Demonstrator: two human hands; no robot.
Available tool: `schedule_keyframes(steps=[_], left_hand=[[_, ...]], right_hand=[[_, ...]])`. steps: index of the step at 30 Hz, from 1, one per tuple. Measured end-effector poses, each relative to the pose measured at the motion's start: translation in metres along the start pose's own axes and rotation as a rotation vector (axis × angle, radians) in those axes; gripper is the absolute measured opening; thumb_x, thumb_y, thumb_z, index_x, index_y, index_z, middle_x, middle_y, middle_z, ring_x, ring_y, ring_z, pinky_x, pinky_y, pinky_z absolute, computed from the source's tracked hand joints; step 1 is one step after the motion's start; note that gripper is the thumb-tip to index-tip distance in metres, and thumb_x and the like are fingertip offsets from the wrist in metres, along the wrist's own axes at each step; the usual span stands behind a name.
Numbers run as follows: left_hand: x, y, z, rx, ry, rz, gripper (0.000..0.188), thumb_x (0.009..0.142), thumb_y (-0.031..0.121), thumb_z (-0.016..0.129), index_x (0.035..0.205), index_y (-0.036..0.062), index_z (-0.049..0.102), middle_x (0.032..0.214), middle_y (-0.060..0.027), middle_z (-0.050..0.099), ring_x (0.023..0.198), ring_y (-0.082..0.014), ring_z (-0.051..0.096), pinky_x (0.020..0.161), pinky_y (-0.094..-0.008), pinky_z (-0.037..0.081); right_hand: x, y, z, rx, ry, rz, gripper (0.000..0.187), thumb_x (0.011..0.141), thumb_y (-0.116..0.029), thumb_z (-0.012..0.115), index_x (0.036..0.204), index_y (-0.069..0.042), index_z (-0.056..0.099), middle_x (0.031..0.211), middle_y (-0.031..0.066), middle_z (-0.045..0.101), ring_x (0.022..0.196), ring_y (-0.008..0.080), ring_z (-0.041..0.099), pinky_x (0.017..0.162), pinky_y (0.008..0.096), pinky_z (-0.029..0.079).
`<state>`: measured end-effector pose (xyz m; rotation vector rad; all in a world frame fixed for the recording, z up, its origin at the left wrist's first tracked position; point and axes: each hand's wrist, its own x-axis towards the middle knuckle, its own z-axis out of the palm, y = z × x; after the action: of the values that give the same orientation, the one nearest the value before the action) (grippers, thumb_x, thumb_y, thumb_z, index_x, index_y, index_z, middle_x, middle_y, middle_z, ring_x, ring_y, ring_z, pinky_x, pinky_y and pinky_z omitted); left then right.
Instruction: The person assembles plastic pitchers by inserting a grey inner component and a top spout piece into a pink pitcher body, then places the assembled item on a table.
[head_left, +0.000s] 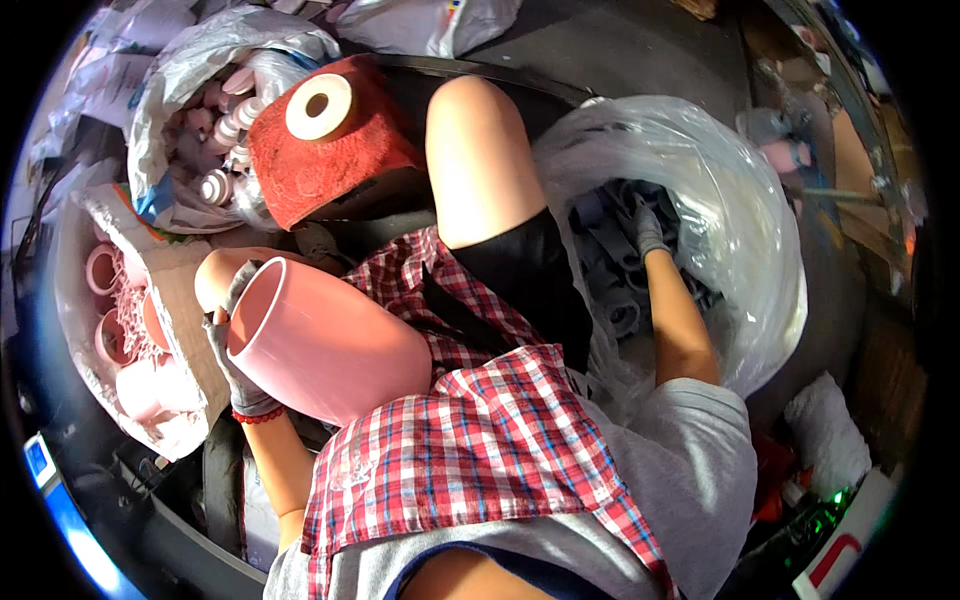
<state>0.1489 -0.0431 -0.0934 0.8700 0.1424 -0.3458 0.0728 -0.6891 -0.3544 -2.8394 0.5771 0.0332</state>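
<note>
Gloved left hand [228, 362] grips glossy pink barrel-shaped pot [345, 345] near its rim; gloved right hand [650, 230], apart, reaches among dark-grey pieces [612, 247] within the edges of the clear plastic bag [765, 235], grip indeterminable.

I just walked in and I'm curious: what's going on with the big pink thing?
A person's gloved left grip holds a big, glossy pink, rounded container by its open end, with the container tipped on its side. Their gloved right grip is down inside a large, clear plastic bag, among dark grey, tube-like pieces; whether it holds one is hard to tell.
</note>
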Motion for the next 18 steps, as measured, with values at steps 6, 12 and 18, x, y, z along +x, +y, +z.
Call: schedule_keyframes(steps=[6,12,18], left_hand=[[-0.023,0.010,0.025,0.147,0.197,0.101,0.056,0.094,0.042,0.035,0.130,0.0011,0.045,0.126,-0.0118,0.053,0.111,-0.0235,0.054,0.094,-0.0373,0.043],[-0.035,0.014,0.009,0.217,0.046,0.129,0.095,0.076,0.069,0.052,0.137,-0.0012,0.032,0.134,-0.0145,0.044,0.121,-0.0253,0.046,0.101,-0.0397,0.036],[-0.035,-0.001,0.004,0.523,-0.202,0.152,0.109,0.067,0.063,0.069,0.141,-0.0020,0.024,0.141,-0.0133,0.036,0.126,-0.0258,0.040,0.104,-0.0406,0.033]], right_hand=[[0.052,-0.032,0.006,-0.167,-0.361,0.128,0.047,0.088,-0.038,0.041,0.129,-0.015,0.049,0.132,0.0191,0.047,0.120,0.0378,0.045,0.098,0.0456,0.038],[0.046,-0.049,-0.020,-0.381,-0.067,-0.125,0.063,0.080,-0.045,0.056,0.132,-0.012,0.044,0.138,0.0181,0.040,0.126,0.0366,0.038,0.102,0.0448,0.034],[-0.006,-0.025,-0.050,-0.376,-0.291,-0.063,0.057,0.072,-0.042,0.066,0.117,-0.011,0.055,0.112,0.0185,0.059,0.105,0.0342,0.055,0.086,0.0447,0.044]])
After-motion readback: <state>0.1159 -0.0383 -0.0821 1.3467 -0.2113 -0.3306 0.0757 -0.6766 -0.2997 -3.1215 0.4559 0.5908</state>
